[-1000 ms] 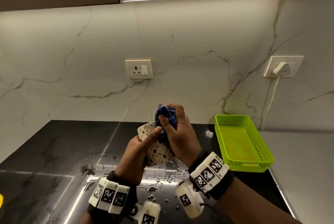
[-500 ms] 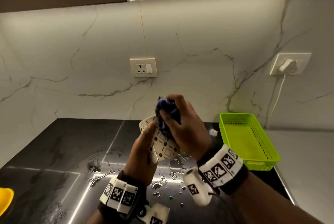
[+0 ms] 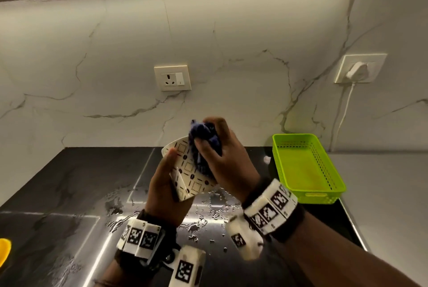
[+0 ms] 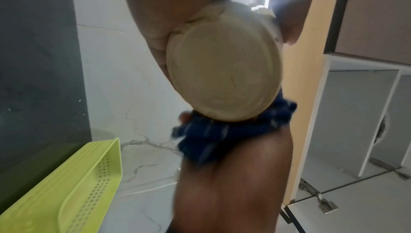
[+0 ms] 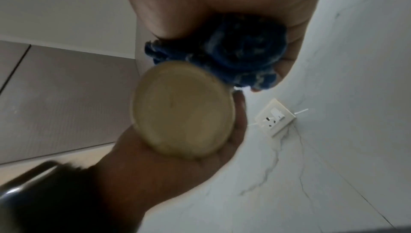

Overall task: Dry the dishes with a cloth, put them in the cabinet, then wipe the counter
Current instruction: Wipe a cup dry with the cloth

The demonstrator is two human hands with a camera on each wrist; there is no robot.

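— Both hands are busy above the wet counter. What does the left hand have?

— Its fingers and thumb are wrapped round a cream cup with a dark geometric print, tilted so the mouth faces up and to the far left. Both wrist views show the cup's plain round base.

— And the right hand?

— It clutches a bunched dark blue cloth, fingers curled tight round it, pressing the wad against the cup's rim and upper side. How far the cloth goes inside, I cannot tell.

— Where is all this relative to the counter?

— Held in the air over the middle of the dark counter, near the marble wall. Water drops and puddles lie on the surface just below the hands.

— Anything else around?

— A lime green perforated basket sits to the right on the counter, well apart from the cup. A wall socket is behind the hands, and a second socket with a white plug is at far right. Something yellow peeks in at the near left edge.
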